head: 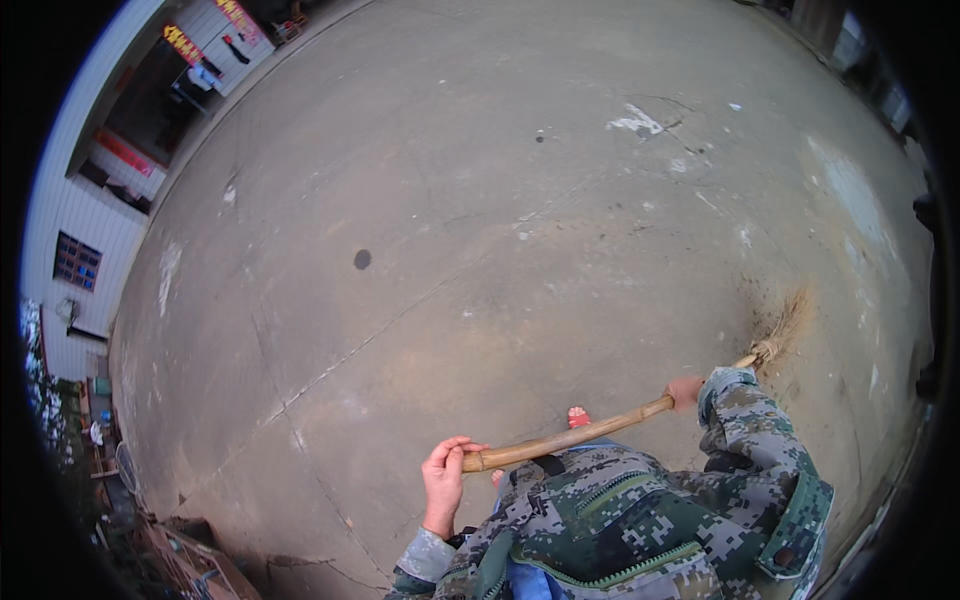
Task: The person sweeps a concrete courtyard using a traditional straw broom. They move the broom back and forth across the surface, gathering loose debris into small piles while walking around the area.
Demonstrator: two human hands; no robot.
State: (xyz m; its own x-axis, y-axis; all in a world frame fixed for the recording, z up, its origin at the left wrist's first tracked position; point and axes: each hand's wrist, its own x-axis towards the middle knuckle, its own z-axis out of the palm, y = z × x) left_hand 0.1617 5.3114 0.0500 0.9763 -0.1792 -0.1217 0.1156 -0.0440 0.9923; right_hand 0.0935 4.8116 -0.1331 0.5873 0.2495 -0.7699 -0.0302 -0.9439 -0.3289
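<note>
A long bamboo broom handle (570, 441) slants across the front of my body. Near its upper end, my left hand (444, 476) has its fingers on the pole's tip. Farther down the pole, my right hand (684, 393) is wrapped around it, partly covered by a camouflage sleeve (750, 420). Beyond that sleeve, the broom's straw head (784, 330) fans out over the concrete at the right, its bristles blurred. Loose dark debris (757, 311) lies beside the bristles.
Cracked concrete ground (420, 315) spreads ahead, with pale stains (636, 120) and a dark round spot (362, 259). A white-walled building (97, 217) borders it at the left. Wooden boards (199, 562) lie at lower left. A foot in a red sandal (577, 418) shows below the pole.
</note>
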